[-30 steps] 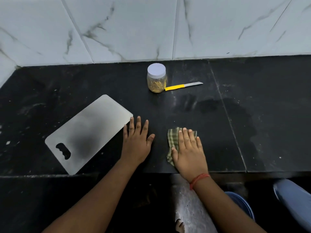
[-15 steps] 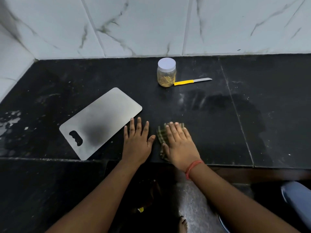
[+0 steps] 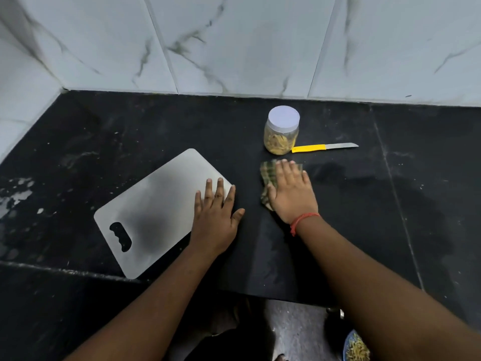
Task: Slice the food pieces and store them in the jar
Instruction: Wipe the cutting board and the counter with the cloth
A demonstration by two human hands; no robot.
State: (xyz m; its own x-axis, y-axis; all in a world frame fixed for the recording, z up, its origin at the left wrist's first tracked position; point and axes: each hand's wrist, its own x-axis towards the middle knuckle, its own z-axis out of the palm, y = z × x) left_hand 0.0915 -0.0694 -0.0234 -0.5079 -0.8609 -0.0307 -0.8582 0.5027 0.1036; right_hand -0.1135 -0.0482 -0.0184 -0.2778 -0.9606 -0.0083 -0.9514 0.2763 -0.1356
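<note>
No readable writing: jar (image 3: 281, 131), knife (image 3: 324, 147).

I see bare counter (image 3: 429, 178) right of the jar (image 3: 281, 134); knife (image 3: 324, 147) touches it, board (image 3: 161, 207) lies left.

Black stone counter (image 3: 429, 194) — white marble-veined wall tiles (image 3: 247, 43) behind

My right hand (image 3: 291, 194) presses a woven checked cloth (image 3: 268, 173) on glossy black stone (image 3: 364, 217); the board (image 3: 156, 204) is brushed matt metal.
</note>
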